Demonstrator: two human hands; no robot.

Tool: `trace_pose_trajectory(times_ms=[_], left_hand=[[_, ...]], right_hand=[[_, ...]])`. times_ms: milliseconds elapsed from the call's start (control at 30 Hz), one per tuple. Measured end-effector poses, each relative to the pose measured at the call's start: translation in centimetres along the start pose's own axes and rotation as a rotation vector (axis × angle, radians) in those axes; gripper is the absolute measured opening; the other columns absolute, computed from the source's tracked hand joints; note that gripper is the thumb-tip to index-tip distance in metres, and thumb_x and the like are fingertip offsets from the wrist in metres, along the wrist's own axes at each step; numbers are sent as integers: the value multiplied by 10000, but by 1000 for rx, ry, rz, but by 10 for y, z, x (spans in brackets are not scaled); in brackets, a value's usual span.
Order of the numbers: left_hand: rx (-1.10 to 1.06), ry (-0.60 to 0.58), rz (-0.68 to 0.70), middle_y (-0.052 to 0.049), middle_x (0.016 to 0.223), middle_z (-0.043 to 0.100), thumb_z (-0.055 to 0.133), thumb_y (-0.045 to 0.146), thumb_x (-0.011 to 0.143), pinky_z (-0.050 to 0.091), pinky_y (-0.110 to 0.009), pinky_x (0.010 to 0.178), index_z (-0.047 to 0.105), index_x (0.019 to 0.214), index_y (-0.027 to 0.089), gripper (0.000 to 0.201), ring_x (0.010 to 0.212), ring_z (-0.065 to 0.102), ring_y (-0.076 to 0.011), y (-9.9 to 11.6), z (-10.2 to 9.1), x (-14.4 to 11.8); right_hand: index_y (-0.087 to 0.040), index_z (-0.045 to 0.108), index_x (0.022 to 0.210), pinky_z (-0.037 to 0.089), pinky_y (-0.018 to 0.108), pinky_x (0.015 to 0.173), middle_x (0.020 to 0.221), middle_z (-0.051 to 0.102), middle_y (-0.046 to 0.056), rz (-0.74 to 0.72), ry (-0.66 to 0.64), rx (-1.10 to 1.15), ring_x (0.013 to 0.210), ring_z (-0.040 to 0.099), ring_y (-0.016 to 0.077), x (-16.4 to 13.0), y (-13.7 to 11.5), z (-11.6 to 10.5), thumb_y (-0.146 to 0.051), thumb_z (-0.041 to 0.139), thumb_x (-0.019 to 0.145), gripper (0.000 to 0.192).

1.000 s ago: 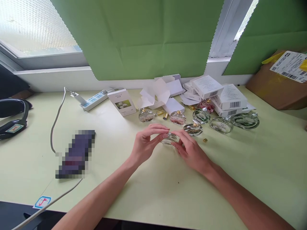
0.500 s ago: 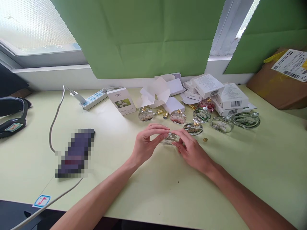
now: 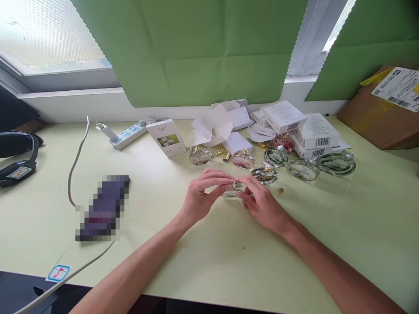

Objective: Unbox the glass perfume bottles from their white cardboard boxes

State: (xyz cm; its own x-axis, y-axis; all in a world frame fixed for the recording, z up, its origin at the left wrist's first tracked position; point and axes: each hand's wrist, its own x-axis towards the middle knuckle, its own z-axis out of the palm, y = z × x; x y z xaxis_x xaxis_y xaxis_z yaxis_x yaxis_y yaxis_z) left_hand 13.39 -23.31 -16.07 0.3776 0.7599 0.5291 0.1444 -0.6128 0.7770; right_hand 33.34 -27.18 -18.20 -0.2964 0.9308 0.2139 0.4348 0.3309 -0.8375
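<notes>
Both hands, left and right, pinch a small glass bottle between curled fingertips on the table.

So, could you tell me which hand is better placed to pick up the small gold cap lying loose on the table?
Right. The right hand sits on the same side of the held bottle as the gold cap, which lies just beyond its knuckles. The left hand would probably have to cross over the bottle.
</notes>
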Motion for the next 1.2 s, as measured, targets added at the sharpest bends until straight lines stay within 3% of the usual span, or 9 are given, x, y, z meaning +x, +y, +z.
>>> trace_pose_trajectory(times_ms=[133,500,733,867,1200], left_hand=[[34,32,38,-23,987,747,694,99,838,544,-346,836,762,998,280,251,954,646,-165,1,1,0],[-4,12,-57,-41,1024,732,679,155,864,563,-357,854,753,1022,276,213,985,650,-173,0,0,0],[71,5,60,-41,1026,729,667,111,862,555,-342,835,746,1043,271,254,958,653,-165,-3,-1,1],[102,-73,156,-61,1076,712,715,125,824,557,-359,866,706,1141,262,345,997,660,-181,-10,-5,1],[134,-96,207,-74,1094,707,703,164,843,573,-337,844,670,1203,264,375,999,673,-179,-17,-6,-1]], right_hand=[[-275,513,1316,521,328,773,1187,549,67,-10,-1,7,737,605,134,1,-1,0,-341,402,1025,318],[-292,510,1320,531,322,723,1188,554,66,-27,11,-1,700,604,131,1,-1,0,-301,402,1022,317],[-272,512,1308,531,329,746,1178,554,71,-17,0,-4,730,606,138,1,-2,-1,-292,398,1023,308],[-267,515,1306,541,347,765,1203,556,88,-17,0,6,762,617,154,1,-2,-1,-304,400,1021,310],[-278,518,1309,549,358,779,1209,559,87,-18,3,7,784,623,164,1,-1,-1,-278,407,1014,315]])
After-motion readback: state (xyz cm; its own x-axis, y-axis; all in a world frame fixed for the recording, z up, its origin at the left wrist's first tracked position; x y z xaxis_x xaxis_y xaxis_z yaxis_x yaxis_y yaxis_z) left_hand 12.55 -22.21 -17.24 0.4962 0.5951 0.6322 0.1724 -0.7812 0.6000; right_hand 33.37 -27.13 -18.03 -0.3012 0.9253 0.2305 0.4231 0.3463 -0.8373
